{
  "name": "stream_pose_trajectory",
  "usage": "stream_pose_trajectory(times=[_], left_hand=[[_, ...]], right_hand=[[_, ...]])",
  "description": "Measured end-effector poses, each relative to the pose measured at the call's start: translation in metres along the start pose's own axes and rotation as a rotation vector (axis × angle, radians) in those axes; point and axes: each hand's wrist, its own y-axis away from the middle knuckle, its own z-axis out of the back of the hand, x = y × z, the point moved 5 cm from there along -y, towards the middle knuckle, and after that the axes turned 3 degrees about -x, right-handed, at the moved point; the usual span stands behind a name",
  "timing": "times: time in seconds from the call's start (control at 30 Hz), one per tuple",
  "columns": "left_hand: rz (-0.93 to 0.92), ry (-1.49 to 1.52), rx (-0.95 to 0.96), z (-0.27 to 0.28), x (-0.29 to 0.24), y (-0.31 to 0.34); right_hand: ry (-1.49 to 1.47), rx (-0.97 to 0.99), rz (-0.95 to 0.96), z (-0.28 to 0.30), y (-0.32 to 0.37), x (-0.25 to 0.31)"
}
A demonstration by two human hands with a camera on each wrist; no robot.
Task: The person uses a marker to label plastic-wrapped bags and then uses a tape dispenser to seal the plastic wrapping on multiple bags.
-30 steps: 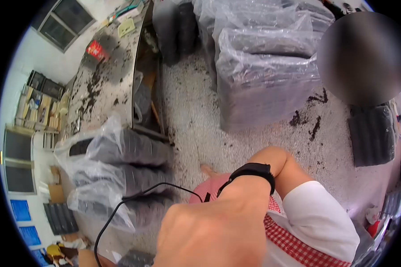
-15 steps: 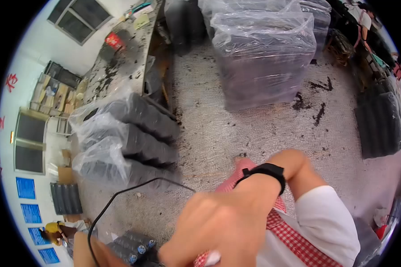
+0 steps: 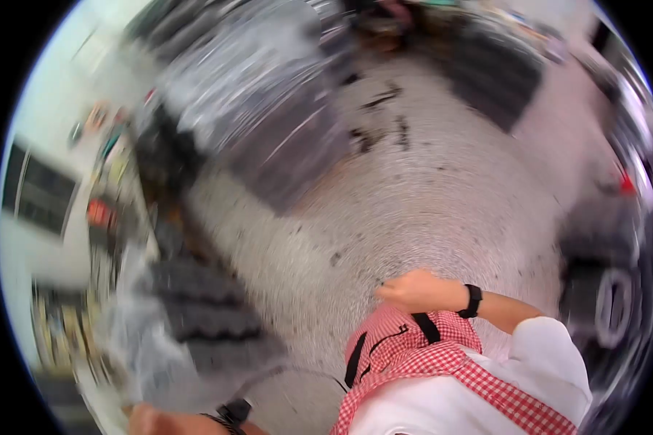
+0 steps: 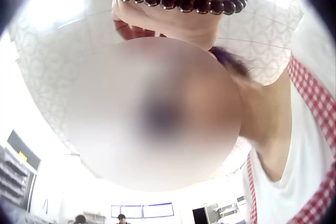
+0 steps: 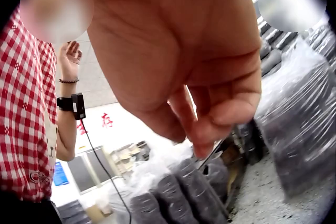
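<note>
Standing on the floor (image 3: 428,210), one big wrapped stack (image 3: 286,138) is the largest thing, ahead and to the left of the right hand (image 3: 422,291); more wrapped goods are behind it, but because of blur I cannot count them. Next in size is one bench (image 3: 129,217) at the left. Near its closest end, on the floor, three dark blocks (image 3: 214,315) are side by side under cloudy plastic (image 3: 149,355).

These blocks are the nearest goods, to the left of the right hand and well apart from it. Their long axis goes sideways, roughly toward this hand. In the head view the left hand (image 5: 71,56) appears nearer to them, but it is raised high, so I cannot tell which hand is truly nearer.

Both hands seem released: the right has its fingers loosely bent around nothing, and the left, seen from the right wrist, has bent fingers and nothing visible in them. Smaller are one red tub (image 3: 100,212) at the bench, one cable (image 5: 105,169) and one bracelet (image 4: 168,0).
</note>
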Motion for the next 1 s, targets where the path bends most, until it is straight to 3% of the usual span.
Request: stream_pose_trajectory(times=[0.07,0.1,0.17,0.2,0.23,0.33,0.4,0.43,0.5,0.57,0.63,0.7,0.73,0.8,0.93,1.0], left_hand=[[0.309,-0.11,0.239,-0.051,0.022,0.046],[0.428,0.007,0.413,-0.085,0.034,0.064],[0.554,0.077,0.742,-0.143,0.037,0.111],[0.81,0.056,0.929,-0.152,0.042,0.156],[0.913,0.12,1.06,-0.166,0.035,0.197],[0.678,0.383,1.497,-0.234,-0.066,0.299],[0.558,0.542,1.51,-0.294,-0.12,0.326],[0.457,0.669,1.525,-0.315,-0.147,0.334],[0.325,0.692,1.565,-0.35,-0.182,0.335],[0.247,0.707,1.663,-0.38,-0.212,0.328],[0.238,0.748,1.745,-0.399,-0.233,0.335],[0.115,0.578,1.812,-0.41,-0.245,0.332],[0.026,0.412,1.825,-0.416,-0.25,0.326],[0.121,0.219,1.84,-0.407,-0.247,0.32],[0.431,-0.067,1.725,-0.38,-0.246,0.343],[0.744,-0.069,1.722,-0.343,-0.246,0.343]], right_hand=[[0.055,-0.079,-0.084,-0.003,0.045,-0.01],[0.097,-0.07,-0.131,-0.001,0.062,-0.013],[0.156,-0.079,-0.231,-0.005,0.091,-0.026],[0.171,-0.1,-0.268,-0.005,0.105,-0.029],[0.197,-0.134,-0.333,0.0,0.121,-0.031],[0.135,-0.333,-0.433,0.01,0.235,-0.034],[0.187,-0.304,-0.65,0.012,0.306,-0.047],[0.186,-0.286,-0.643,0.011,0.33,-0.046],[0.155,-0.116,-0.838,0.008,0.382,-0.053],[0.079,-0.134,-0.828,0.005,0.418,-0.059],[-0.002,0.017,-0.923,0.063,0.416,-0.047],[-0.001,0.003,-0.868,0.029,0.443,-0.076],[-0.013,0.078,-0.739,0.023,0.441,-0.082],[-0.007,0.149,-0.768,0.014,0.435,-0.095],[0.013,0.237,-0.523,0.007,0.391,-0.129],[0.115,0.256,-0.389,0.007,0.356,-0.129]])
